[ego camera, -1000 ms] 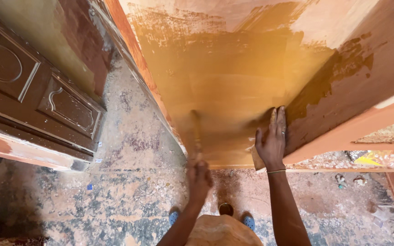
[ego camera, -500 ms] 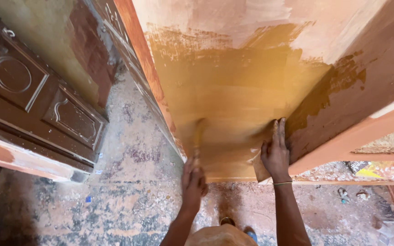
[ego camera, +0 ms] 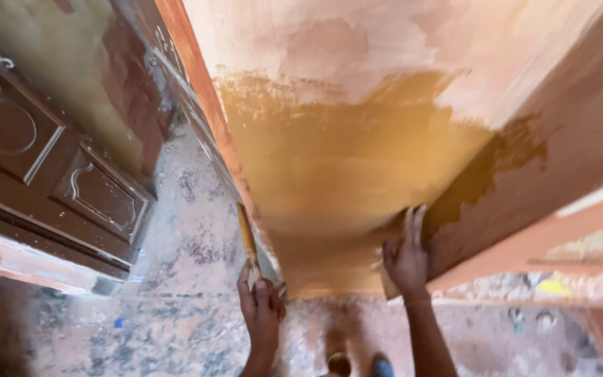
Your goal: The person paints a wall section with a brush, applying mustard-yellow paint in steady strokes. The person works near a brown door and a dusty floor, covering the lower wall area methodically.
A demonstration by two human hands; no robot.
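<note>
The left hand (ego camera: 261,313) is closed around the handle of a paintbrush (ego camera: 248,239), which points up and away from the hand along the left edge of the wooden panel (ego camera: 336,160). The right hand (ego camera: 406,257) lies open, fingers spread flat against the lower part of the panel, holding nothing. Above both hands the panel carries a wet ochre-yellow coat (ego camera: 329,153); higher up, bare pinkish wood (ego camera: 385,42). Left of the left hand, beyond stained concrete floor (ego camera: 176,307), lies a dark brown carved door (ego camera: 43,167).
</note>
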